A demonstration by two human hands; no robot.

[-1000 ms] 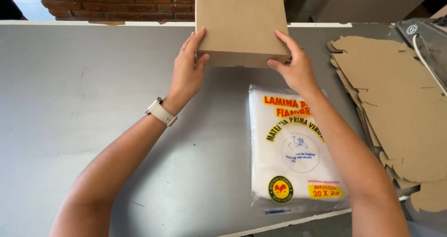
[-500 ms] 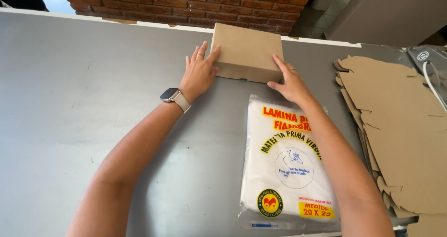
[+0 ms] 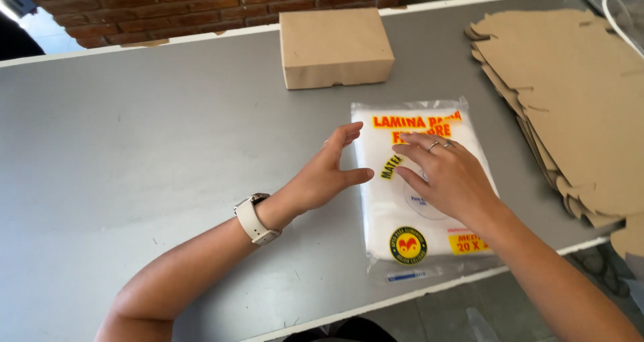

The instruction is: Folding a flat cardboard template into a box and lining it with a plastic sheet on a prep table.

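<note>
Looking down, we see both hands over the near right part of the grey surface [image 3: 134,154]. Our right hand [image 3: 446,177] lies spread, palm down, on a clear plastic pack of white sheets [image 3: 419,187] with a red and yellow label, its fingers open and gripping nothing. Our left hand [image 3: 329,174] stands on edge just beside the pack's left side, fingers open and thumb pointing right toward the pack; we cannot tell whether it touches the plastic. A pale watch [image 3: 255,218] sits on the left wrist. A closed brown cardboard box [image 3: 335,46] rests at the far side, well apart from both hands. A stack of flat cardboard blanks [image 3: 570,93] lies to the right of the pack. A brick wall [image 3: 201,3] runs behind the surface.
</note>
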